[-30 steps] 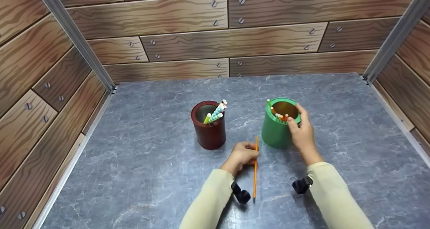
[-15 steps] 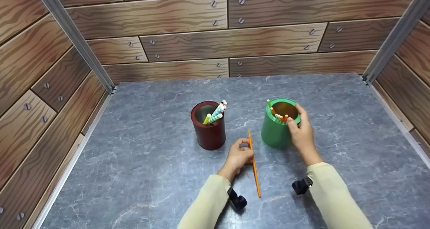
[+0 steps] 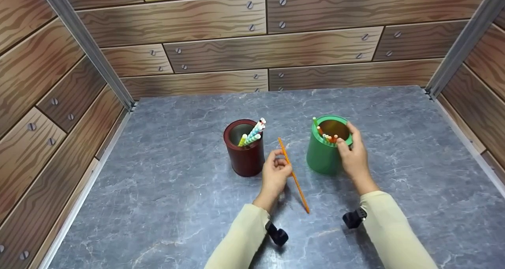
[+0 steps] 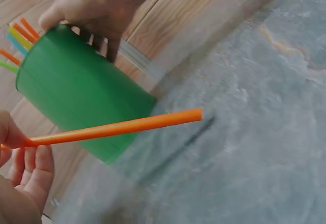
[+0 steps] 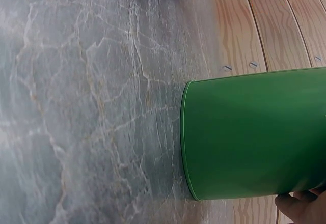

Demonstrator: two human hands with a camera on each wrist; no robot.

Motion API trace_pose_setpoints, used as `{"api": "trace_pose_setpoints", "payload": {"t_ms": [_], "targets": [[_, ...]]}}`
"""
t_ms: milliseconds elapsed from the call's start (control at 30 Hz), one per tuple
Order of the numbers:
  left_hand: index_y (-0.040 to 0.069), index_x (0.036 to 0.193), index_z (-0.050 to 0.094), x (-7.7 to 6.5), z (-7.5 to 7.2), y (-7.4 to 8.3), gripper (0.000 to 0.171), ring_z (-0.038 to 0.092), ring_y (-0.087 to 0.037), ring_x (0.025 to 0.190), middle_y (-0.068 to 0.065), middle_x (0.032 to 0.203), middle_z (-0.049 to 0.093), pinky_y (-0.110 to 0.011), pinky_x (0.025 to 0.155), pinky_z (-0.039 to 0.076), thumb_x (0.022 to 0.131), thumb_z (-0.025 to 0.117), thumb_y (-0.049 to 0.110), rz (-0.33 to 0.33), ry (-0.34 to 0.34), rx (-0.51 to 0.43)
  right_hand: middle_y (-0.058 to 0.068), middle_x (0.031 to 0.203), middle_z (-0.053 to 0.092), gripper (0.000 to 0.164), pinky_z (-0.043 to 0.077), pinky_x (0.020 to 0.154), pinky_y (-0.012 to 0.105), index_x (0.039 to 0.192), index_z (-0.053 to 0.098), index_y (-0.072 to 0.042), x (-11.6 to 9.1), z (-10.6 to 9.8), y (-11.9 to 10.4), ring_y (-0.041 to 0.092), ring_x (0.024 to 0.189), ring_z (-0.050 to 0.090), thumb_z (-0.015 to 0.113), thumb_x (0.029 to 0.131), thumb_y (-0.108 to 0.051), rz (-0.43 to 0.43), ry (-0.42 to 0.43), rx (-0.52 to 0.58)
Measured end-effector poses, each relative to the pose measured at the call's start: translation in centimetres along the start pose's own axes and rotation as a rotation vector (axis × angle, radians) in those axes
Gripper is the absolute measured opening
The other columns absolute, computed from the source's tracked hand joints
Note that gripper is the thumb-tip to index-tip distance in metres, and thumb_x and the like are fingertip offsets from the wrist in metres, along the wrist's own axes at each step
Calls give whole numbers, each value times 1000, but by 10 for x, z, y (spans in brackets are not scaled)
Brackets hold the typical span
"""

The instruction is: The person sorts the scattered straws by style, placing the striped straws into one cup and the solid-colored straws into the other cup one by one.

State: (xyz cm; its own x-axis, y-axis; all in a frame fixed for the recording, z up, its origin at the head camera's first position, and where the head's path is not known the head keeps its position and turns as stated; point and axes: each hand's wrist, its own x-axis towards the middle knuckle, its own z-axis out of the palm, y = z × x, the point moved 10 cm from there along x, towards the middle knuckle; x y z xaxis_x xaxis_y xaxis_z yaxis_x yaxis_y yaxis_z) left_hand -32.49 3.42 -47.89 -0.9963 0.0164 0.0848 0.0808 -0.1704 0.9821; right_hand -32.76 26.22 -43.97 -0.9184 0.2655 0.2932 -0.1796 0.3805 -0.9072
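Note:
My left hand (image 3: 274, 178) pinches an orange straw (image 3: 299, 189) near its middle, off the table between two cups. In the left wrist view the straw (image 4: 127, 127) slants across in front of the green cup, its hollow end pointing right. My right hand (image 3: 357, 167) holds the green cup (image 3: 320, 155) at its rim, thumb on the near side and fingers over the right side. Several coloured straws (image 4: 26, 30) lean inside that cup, which stands upright. Left of it stands a dark red cup (image 3: 246, 161) with striped paper straws (image 3: 256, 130) and a yellow-green one.
A grey marbled table (image 3: 158, 190) carries both cups. Wood-patterned walls (image 3: 221, 56) enclose it at the back and both sides, with metal posts (image 3: 453, 48) in the corners. A small black camera (image 3: 277, 234) sits on each sleeve.
My left hand has lifted the orange straw and moved it left and away from me, toward the dark red cup. The straw's far end now tilts left. My right hand stays on the green cup.

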Motion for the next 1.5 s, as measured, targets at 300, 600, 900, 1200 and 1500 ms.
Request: {"api": "trace_pose_setpoints", "payload": {"t_ms": [300,600,900,1200,1500], "targets": [[-11,100,47,-10,2,63,31,49,-13,69,-12,76,51,-19,63,42,69,47,-15,281,51,41,21,145,32,58,26,107,45,142,29,0,0,-1,-1,33,131,33,50,89,-10,1,8,5],[-2,108,46,-11,5,87,34,56,-15,76,-18,85,54,-26,59,51,76,52,-13,460,71,88,20,145,33,57,26,107,46,142,29,-1,1,0,3,32,130,33,49,90,-13,12,2,-13],[-3,110,42,-30,9,132,35,59,-20,79,-21,86,52,-32,69,54,79,50,-15,703,74,54,20,144,34,57,27,106,46,142,30,-1,1,0,4,32,129,34,49,90,-13,11,1,-10],[-5,106,39,-37,11,152,36,60,-28,76,-23,87,51,-31,68,54,76,51,-19,845,112,53,21,145,32,58,27,106,47,143,29,-1,2,0,3,34,130,33,49,90,-13,9,-6,-12],[-4,103,41,-28,23,149,31,60,-30,78,-22,89,51,-31,70,54,78,52,-17,847,91,71,20,145,33,57,27,106,46,143,30,-3,2,0,5,33,128,35,49,90,-12,23,-1,-23]]}}
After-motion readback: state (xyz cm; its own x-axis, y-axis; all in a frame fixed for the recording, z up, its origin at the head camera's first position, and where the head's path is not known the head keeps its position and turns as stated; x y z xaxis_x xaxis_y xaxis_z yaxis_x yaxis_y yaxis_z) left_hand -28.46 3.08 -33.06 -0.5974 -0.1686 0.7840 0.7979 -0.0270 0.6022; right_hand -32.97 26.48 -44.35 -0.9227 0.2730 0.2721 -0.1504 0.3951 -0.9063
